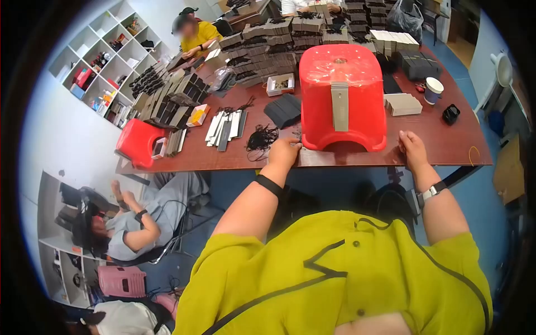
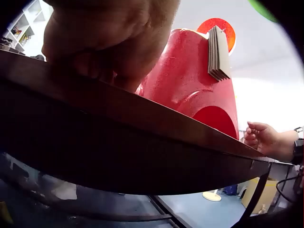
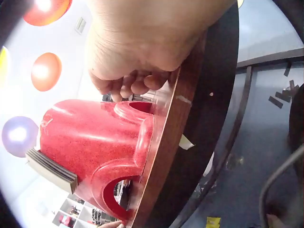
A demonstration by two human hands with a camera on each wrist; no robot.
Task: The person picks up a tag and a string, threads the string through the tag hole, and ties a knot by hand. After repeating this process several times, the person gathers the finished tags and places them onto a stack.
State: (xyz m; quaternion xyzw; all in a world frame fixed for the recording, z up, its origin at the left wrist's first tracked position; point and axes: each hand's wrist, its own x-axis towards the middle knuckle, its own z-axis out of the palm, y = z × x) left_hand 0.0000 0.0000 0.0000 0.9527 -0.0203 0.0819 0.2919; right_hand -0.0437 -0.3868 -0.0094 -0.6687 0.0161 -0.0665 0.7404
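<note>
A red plastic stool (image 1: 341, 78) stands on the table, with a stack of grey-brown cardboard pieces (image 1: 340, 106) hanging flat against its front from a tie near the seat. My left hand (image 1: 283, 153) rests at the table's front edge, close to the stool's lower left foot, its fingers bent. In the left wrist view its fingertips are largely hidden beneath the palm. To the right of the stool, my right hand (image 1: 413, 148) lies on the table edge. Its loosely curled fingers (image 3: 137, 85) hold nothing in the right wrist view.
Left of the stool lie black cords (image 1: 261, 138), dark cards (image 1: 283, 110) and white and black strips (image 1: 225, 129). Tall stacks of tied cards (image 1: 262, 47) fill the back. A paper cup (image 1: 432, 90) and a cardboard stack (image 1: 403, 104) stand right. Another person (image 1: 151, 223) sits at left.
</note>
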